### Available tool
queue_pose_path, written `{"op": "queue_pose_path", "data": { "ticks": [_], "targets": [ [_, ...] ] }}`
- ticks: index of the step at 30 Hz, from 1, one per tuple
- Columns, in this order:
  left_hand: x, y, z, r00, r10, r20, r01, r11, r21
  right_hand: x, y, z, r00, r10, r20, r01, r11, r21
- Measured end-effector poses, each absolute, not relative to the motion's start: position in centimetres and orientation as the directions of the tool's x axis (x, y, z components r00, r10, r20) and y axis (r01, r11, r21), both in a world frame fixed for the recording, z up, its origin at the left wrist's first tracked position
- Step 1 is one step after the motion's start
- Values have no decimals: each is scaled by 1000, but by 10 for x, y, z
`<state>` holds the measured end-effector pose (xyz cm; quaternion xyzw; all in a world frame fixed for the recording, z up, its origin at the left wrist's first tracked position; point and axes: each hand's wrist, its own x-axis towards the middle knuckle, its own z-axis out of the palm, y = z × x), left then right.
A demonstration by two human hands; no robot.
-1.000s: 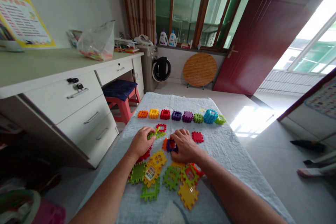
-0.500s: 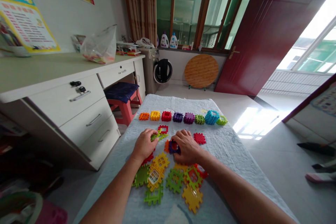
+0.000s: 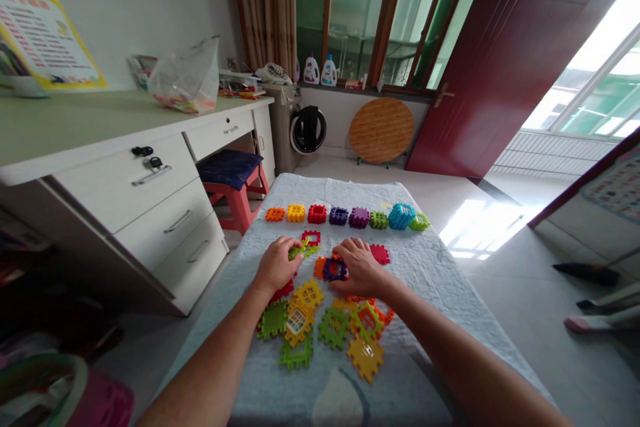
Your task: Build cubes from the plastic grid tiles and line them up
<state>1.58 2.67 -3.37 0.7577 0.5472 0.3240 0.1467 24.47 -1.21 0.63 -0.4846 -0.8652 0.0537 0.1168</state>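
My left hand (image 3: pixel 279 265) is closed on a light green toothed plastic piece (image 3: pixel 306 250), holding it between thumb and fingers just above the cloth. A red square frame (image 3: pixel 311 237) lies just beyond it. My right hand (image 3: pixel 361 268) curves around the right side of a dark purple square frame piece (image 3: pixel 334 269), thumb on the near side and fingers on the far side. An orange piece (image 3: pixel 319 267) touches the purple frame's left side. A red toothed piece (image 3: pixel 380 253) lies beyond my right hand, partly covered by it.
Assembled blocks, including a blue one (image 3: pixel 401 215), stand in a row across the far part of the cloth-covered table (image 3: pixel 240 360). Several loose pieces, such as a yellow one (image 3: pixel 366 355), lie nearer me. A desk (image 3: pixel 150 127) and stool (image 3: pixel 234 177) are on the left.
The view has tipped down slightly. My right hand has eased a little to the right, showing more of the purple frame. My left hand still holds the green piece.
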Motion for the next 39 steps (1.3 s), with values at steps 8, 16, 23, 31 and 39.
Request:
{"op": "queue_pose_path", "data": {
  "ticks": [8, 16, 23, 31, 39],
  "targets": [
    [14, 26, -30, 204, 927, 315, 720, -361, 593, 238, -16, 6, -419, 900, 117, 882, 435, -184],
    [14, 27, -31, 201, 923, 328, 712, -368, 598, 232, -22, 6, -329, 933, 147, 919, 353, -179],
    [13, 27, -29, 203, 921, 333, 698, -374, 611, 226, -23, 0, -306, 941, 142, 932, 327, -157],
    [12, 30, -27, 194, 938, 289, 715, -337, 613, 232, 7, 16, -271, 937, 220, 933, 311, -178],
    [11, 31, -29, 195, 930, 311, 738, -347, 578, 245, 103, 36, -143, 965, 219, 976, 174, -133]
  ]
}}
